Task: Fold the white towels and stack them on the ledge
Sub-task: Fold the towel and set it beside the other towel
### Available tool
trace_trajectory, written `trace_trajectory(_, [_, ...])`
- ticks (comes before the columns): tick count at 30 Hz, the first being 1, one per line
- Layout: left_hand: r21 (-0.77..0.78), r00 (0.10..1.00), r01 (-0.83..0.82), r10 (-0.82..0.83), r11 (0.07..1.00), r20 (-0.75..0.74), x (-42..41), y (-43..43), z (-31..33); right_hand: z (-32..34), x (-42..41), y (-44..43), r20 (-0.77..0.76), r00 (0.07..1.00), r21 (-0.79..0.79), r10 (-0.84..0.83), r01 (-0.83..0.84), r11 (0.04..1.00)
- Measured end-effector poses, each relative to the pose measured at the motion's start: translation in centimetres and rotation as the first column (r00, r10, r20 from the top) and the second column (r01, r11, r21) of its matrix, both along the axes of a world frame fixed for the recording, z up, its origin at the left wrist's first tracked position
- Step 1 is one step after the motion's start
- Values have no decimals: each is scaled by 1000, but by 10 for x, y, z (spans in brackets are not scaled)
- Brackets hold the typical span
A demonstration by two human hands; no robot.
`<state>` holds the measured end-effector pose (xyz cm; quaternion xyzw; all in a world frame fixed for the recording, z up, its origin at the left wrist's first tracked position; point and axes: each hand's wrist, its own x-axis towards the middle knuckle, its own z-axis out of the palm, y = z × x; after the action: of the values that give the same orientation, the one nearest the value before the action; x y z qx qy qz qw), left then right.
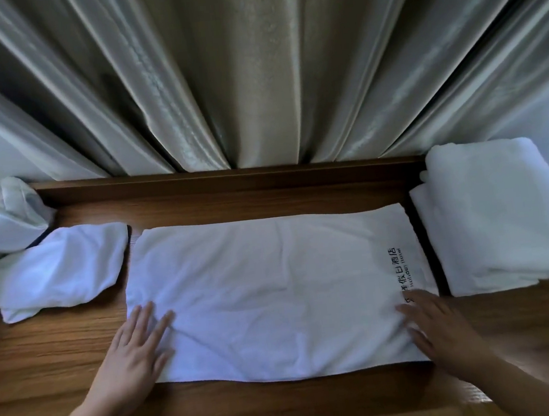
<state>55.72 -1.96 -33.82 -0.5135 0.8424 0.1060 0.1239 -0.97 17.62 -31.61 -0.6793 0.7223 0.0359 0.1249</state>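
Head view: a white towel point(274, 291) lies spread flat at the centre of the wooden ledge point(46, 357), its long side running from nine to three o'clock, dark printed lettering near its three o'clock end; it looks to be at most partly folded, though how many layers it has cannot be told. The left hand point(136, 352) rests at about seven o'clock on the towel's near left corner, fingers spread and flat, gripping nothing; the right hand point(442, 329) lies at about five o'clock on the near right corner, fingers extended and pressed down, somewhat blurred, also gripping nothing; both seem to be smoothing the cloth.

As a judgement, the task is partway through: at three o'clock a stack of folded towels point(495, 216) sits just beside the spread one, so some of the work seems done; at nine o'clock a crumpled towel point(58, 272) lies loose and unfolded, near the spread towel's left end, and still needs folding; the centre towel has yet to be folded down and stacked.

As for containers, none is plainly shown; at about ten o'clock, by the back rail, a pale translucent bag-like thing point(12, 213) sits bunched up, and what, if anything, is inside it cannot be told; grey curtains point(253, 75) hang behind the ledge from eleven to one o'clock.
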Motion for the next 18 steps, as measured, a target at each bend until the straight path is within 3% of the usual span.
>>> trace_trajectory(4, [-1, 970, -233, 232, 973, -72, 8, 13, 1, 12, -2, 15, -7, 968, -94, -250, 248, 964])
trace_trajectory(6, [37, 876, -472, 474, 881, -94, 3, 23, 10, 10, 3, 22, 64, 866, -76, -495, 499, 863])
trace_trajectory(7, [69, 805, -580, 584, 812, -106, -1, 25, 16, 11, 10, 24, 156, 758, -41, -634, 646, 762])
trace_trajectory(9, [167, 666, -707, 727, 687, -169, -7, 26, 28, 17, 22, 24, 366, 435, 110, -823, 858, 502])
trace_trajectory(11, [299, 502, -776, 831, 555, -241, -13, 22, 38, 22, 30, 19, 483, 161, 225, -861, 927, 300])
trace_trajectory(13, [357, 428, -798, 874, 485, -229, -16, 19, 42, 27, 37, 10, 501, 85, 244, -862, 941, 235])
trace_trajectory(16, [360, 470, -787, 865, 500, -175, -21, 19, 45, 32, 48, -3, 553, 56, 234, -831, 947, 219])
trace_trajectory(18, [362, 443, -801, 879, 477, -177, -21, 21, 45, 28, 50, -7, 544, 6, 256, -839, 951, 172])
